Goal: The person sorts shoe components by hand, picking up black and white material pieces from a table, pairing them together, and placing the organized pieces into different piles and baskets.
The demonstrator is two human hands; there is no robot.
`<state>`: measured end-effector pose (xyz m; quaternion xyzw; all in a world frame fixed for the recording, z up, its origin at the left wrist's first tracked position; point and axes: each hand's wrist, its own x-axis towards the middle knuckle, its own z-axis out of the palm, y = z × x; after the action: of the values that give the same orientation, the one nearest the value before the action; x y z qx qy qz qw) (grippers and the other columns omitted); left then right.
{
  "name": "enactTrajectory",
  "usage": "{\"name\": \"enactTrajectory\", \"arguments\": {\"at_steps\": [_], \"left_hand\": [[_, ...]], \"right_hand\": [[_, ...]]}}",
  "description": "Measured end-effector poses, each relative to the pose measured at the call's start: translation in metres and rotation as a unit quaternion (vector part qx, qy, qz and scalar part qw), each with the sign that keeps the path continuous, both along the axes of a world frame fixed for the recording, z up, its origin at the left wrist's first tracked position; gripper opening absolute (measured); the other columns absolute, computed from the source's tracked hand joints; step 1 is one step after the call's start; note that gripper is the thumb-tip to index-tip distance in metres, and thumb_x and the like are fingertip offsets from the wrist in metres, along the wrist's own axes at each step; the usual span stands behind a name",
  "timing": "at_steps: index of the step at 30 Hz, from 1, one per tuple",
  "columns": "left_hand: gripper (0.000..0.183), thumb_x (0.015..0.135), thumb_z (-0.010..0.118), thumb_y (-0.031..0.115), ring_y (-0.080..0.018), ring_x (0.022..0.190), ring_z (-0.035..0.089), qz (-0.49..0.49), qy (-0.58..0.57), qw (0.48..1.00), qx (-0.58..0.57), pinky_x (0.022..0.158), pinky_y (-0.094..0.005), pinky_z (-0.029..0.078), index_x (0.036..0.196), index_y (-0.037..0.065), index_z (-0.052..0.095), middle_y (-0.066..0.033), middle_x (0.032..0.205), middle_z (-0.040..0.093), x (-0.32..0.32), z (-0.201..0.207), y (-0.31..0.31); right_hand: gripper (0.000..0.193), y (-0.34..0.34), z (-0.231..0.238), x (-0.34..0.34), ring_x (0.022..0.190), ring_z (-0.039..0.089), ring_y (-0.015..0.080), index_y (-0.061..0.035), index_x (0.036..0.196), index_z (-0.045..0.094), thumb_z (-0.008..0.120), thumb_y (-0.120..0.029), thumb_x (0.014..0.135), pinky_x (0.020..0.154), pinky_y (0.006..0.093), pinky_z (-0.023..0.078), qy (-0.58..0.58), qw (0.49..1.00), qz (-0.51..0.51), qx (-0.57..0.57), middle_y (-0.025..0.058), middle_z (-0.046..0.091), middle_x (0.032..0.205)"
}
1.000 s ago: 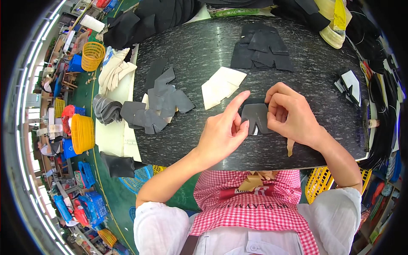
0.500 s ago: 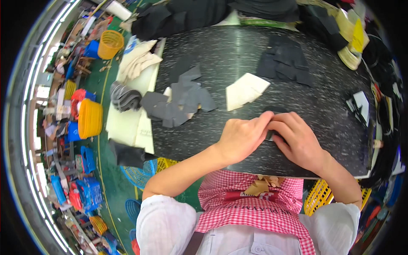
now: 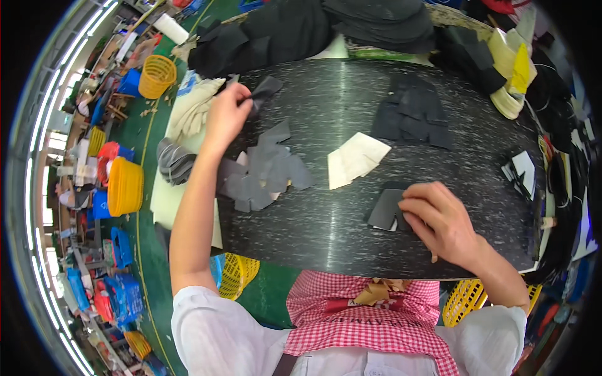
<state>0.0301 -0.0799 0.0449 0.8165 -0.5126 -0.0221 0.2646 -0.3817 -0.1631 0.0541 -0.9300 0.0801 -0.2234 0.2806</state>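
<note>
My left hand [image 3: 229,113] reaches to the far left of the black speckled tabletop [image 3: 307,232], its thumb and fingers pinched on a small black cut piece [image 3: 266,91]. Near the front edge my right hand [image 3: 442,219] has its fingers bent over the right side of a flat dark grey piece [image 3: 385,210], which has a notch and a pale lower edge. Loose dark grey pieces [image 3: 269,169] overlap in a heap at the left. Cream pieces [image 3: 356,158] lie in the middle, with overlapping black pieces [image 3: 414,116] beyond them to the right.
Stacks of black pieces [image 3: 376,25] line the far edge. A rolled grey bundle [image 3: 175,161] and cream cloth [image 3: 194,113] lie on the left side board. White and black scraps [image 3: 522,172] sit at the right. Yellow baskets [image 3: 239,276] stand below the front edge.
My left hand has left my right hand and moved far left to the black piece. My right hand stays near the front edge, and the dark grey piece beside it now shows.
</note>
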Motion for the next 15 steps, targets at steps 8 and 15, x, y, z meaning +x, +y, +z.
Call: {"name": "enactTrajectory", "arguments": {"at_steps": [8,15], "left_hand": [[0.037,0.080,0.068,0.018,-0.0291,0.101,0.059,-0.103,-0.209,0.971,-0.051,0.088,-0.0373,0.045,0.113,0.003,0.059,-0.0135,0.114,0.061,-0.033,0.030,-0.004],[0.081,0.068,0.075,0.045,-0.0301,0.127,0.042,-0.134,-0.126,0.978,0.097,0.106,-0.0530,0.021,0.134,0.010,0.045,-0.0123,0.136,0.045,-0.112,0.039,0.108]], "right_hand": [[0.015,-0.038,0.010,0.035,0.095,0.057,0.0281,-0.0029,0.089,0.061,0.065,-0.002,0.076,0.078,0.0374,0.048,-0.010,0.999,-0.025,-0.047,0.0101,0.057,0.104],[0.028,-0.019,0.004,0.108,0.102,0.054,0.0261,-0.0043,0.099,0.059,0.069,-0.009,0.073,0.085,0.0361,0.044,-0.007,0.987,0.125,-0.102,0.0097,0.054,0.113]]}}
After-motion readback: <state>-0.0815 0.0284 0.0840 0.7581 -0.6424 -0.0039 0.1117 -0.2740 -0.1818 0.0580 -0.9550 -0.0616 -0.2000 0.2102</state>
